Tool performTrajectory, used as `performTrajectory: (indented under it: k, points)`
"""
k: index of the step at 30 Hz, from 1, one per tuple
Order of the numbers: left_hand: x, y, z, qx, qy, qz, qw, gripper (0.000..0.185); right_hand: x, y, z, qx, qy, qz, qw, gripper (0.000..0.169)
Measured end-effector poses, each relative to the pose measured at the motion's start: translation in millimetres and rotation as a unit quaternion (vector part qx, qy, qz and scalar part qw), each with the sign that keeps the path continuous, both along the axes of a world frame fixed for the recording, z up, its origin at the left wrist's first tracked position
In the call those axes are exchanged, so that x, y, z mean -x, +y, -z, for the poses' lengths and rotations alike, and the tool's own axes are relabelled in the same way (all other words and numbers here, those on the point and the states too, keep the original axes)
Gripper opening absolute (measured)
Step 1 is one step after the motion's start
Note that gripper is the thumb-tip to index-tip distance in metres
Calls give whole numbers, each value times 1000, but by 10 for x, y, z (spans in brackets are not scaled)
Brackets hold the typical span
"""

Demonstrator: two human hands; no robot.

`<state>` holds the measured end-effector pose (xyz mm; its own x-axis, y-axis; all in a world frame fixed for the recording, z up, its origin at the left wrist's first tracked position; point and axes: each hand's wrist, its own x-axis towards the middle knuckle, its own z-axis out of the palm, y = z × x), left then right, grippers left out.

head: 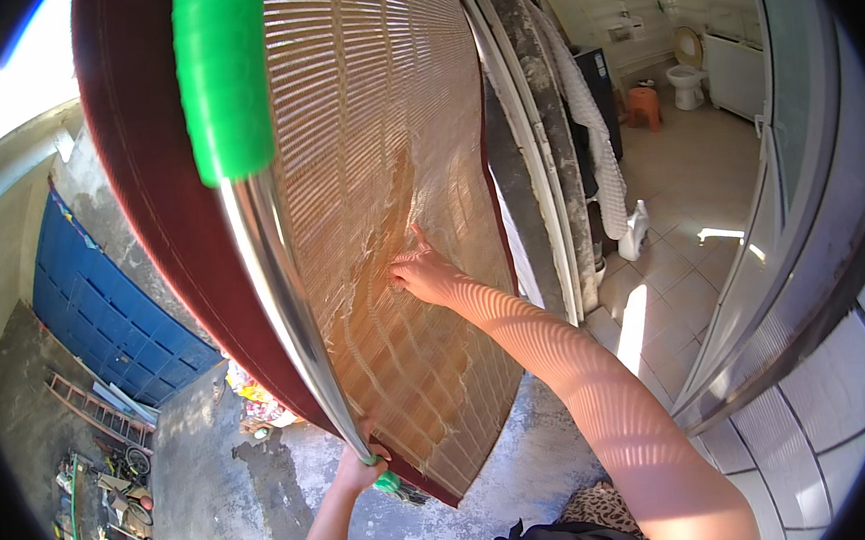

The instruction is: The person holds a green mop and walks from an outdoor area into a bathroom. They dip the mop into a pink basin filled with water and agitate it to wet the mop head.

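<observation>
A large bamboo slat mat [441, 390] with a dark red cloth border hangs before me, its surface frayed and torn in the middle. My left hand [356, 467] is closed around the lower part of a shiny metal pole [262, 259], beside the mat's lower border. The pole has a green grip [224, 81] at its upper end; a green plastic piece [387, 484] with dark strands shows just below my hand. My right hand [429, 274] reaches across to the torn part of the mat and touches it, one finger raised and the others curled. Whether it pinches anything is hidden.
To the right, a sliding glass door [781, 193] stands beside a tiled room with a toilet [687, 87], an orange stool [644, 108] and a white jug [634, 231]. A blue metal gate [114, 292], a ladder [96, 410] and clutter are on the left.
</observation>
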<state>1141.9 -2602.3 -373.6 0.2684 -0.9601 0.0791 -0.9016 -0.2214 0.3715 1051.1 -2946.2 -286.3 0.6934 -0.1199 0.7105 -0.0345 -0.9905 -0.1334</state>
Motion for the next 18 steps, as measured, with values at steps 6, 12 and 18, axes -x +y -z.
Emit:
performTrajectory:
  k: [6,12,18]
  points:
    - [-156,353,364,-20,109,-99,989,14,-829,19,-431,-46,20,-81,995,6]
    - [235,843,740,-42,152,-270,950,13,-1350,266,-880,4,26,-131,991,11]
    - [633,1549,1182,-46,224,-418,879,17,-1710,450,-944,12,25,-131,991,10]
